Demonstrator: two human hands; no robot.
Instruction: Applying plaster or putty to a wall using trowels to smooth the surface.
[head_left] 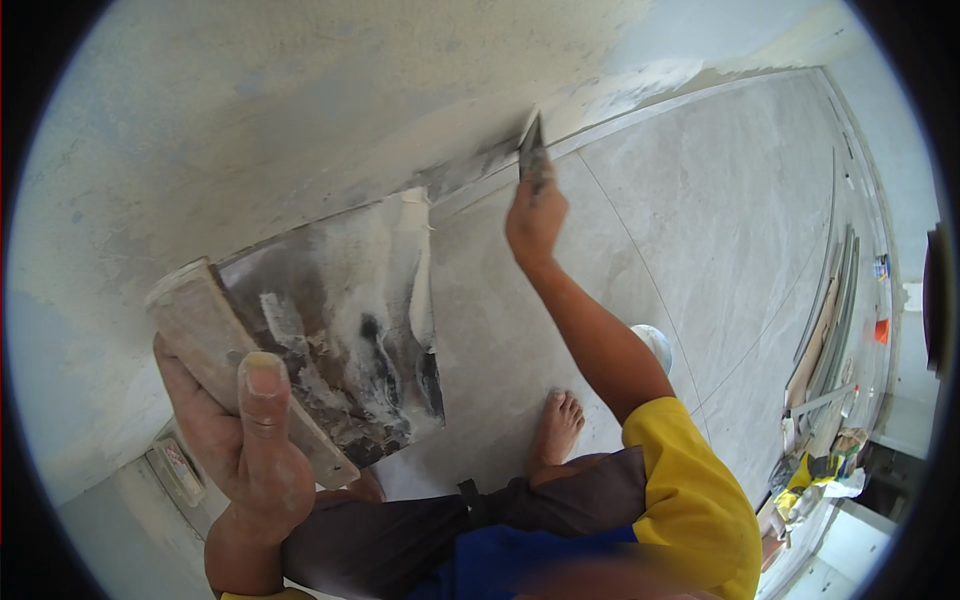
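My left hand [240, 430] grips the pale wooden handle of a wide metal plastering blade [340, 320], thumb over the handle. The blade's dark face carries smeared pale putty, thicker along its right edge. My right hand [537, 220] is closed on a narrow putty knife [532, 140], its blade at the lower part of the patchy plastered wall [300, 110], near the skirting, a little right of the wide blade and beyond it; slight blur hides whether it touches.
Pale tiled floor [700, 240] spans the right, under my bare foot [555, 430]. A white round object [655, 345] is partly behind my right forearm. Long strips and boards [830, 320], a yellow-and-black bundle [805, 480] and a small orange item [882, 330] lie along the far right wall.
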